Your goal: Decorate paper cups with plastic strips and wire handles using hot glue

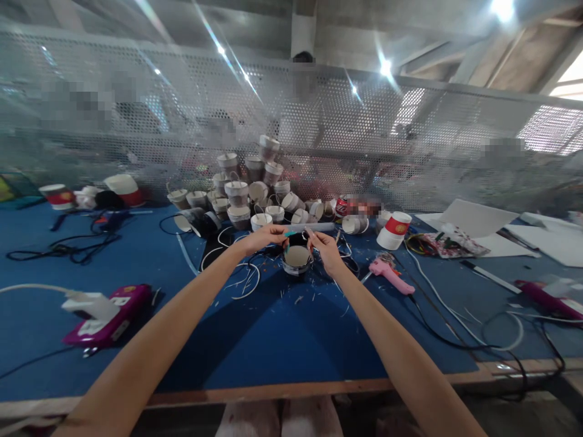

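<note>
A small round bucket (297, 257) with a pale inside and a dark outer band stands upright on the blue table, between my hands. My left hand (269, 238) is closed in a pinch above the left side of its rim, with a small teal piece (289, 233) by the fingertips. Over the right side of the rim, my right hand (324, 247) is closed too, thumb and fingers pressed together. Whatever the fingers pinch is too small to make out. Just behind the hands lies a bundle of translucent sticks (314, 227).
Several small buckets with wire handles (237, 194) are piled behind. To the right are a pink glue gun (392, 277) and red-and-white paper cups (394, 230); to the left, a purple power strip (132, 306). White strips (248, 291) and cables litter the blue table.
</note>
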A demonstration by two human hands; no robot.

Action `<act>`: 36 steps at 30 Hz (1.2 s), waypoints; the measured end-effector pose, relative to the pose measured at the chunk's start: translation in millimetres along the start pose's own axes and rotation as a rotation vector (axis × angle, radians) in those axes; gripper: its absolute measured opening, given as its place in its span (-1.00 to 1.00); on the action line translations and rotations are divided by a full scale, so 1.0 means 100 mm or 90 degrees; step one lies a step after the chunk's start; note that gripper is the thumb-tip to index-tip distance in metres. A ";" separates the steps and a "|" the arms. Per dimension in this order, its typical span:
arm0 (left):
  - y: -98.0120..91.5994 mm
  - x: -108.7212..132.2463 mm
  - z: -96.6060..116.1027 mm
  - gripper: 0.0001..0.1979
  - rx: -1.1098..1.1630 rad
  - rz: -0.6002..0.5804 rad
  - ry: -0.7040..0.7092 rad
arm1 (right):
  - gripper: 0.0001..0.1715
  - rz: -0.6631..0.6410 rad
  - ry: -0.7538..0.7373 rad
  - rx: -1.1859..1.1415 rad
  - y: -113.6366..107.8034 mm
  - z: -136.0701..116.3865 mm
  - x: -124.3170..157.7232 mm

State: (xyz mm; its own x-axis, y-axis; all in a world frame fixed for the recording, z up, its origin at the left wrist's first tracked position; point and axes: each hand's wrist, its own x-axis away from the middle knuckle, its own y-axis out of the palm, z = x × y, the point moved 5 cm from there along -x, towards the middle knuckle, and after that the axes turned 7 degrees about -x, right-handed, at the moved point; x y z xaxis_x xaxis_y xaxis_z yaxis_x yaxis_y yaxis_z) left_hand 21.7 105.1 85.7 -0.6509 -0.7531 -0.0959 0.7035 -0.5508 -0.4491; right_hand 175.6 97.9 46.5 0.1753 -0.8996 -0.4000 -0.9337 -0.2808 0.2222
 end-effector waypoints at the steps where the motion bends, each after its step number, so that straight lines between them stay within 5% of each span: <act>1: 0.00 0.00 0.00 -0.72 -0.008 -0.006 0.001 | -0.53 0.001 0.004 -0.002 0.00 0.01 0.00; 12: -0.01 -0.02 -0.02 -0.64 -0.025 0.035 0.019 | -0.55 0.019 0.023 -0.039 0.00 0.04 0.02; 36: 0.02 -0.03 -0.05 -0.61 -0.129 -0.053 0.029 | -0.47 -0.015 -0.025 0.081 -0.02 -0.13 0.01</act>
State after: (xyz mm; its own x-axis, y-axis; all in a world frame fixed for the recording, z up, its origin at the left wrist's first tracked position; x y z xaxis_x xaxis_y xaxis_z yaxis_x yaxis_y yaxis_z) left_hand 23.4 107.9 80.3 -0.7195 -0.6887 -0.0897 0.5784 -0.5226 -0.6264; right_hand 182.0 93.6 57.4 0.1872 -0.8787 -0.4392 -0.9619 -0.2546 0.0993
